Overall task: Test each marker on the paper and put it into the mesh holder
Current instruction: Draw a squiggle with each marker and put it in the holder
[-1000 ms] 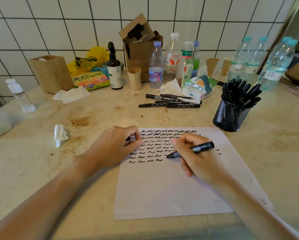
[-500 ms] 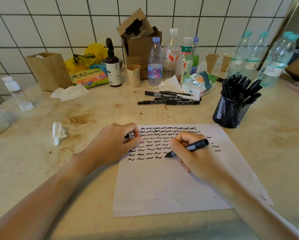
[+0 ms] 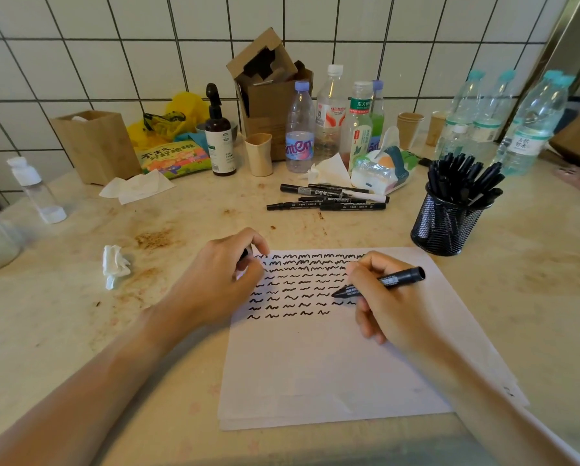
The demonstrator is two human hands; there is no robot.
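A white paper (image 3: 332, 364) lies in front of me, its upper half covered in rows of black squiggles. My right hand (image 3: 392, 307) grips an uncapped black marker (image 3: 396, 280), whose tip points left just above the paper at the end of a squiggle row. At the paper's upper left corner my left hand (image 3: 221, 284) curls around a small black marker cap (image 3: 244, 255), mostly hidden. Several loose black markers (image 3: 328, 200) lie on the counter behind the paper. A black mesh holder (image 3: 443, 227), full of markers, stands to the right.
Water bottles (image 3: 300, 129), paper cups (image 3: 259, 154), a cardboard box (image 3: 268, 85), a dark pump bottle (image 3: 218, 136) and a tissue pack (image 3: 379, 173) crowd the tiled back wall. A crumpled tissue (image 3: 113, 265) lies left of the paper. More bottles (image 3: 527, 129) stand behind the holder.
The marker tip has shifted slightly along the squiggle rows; the left hand stays at the paper's corner. The camera view drifted a little.
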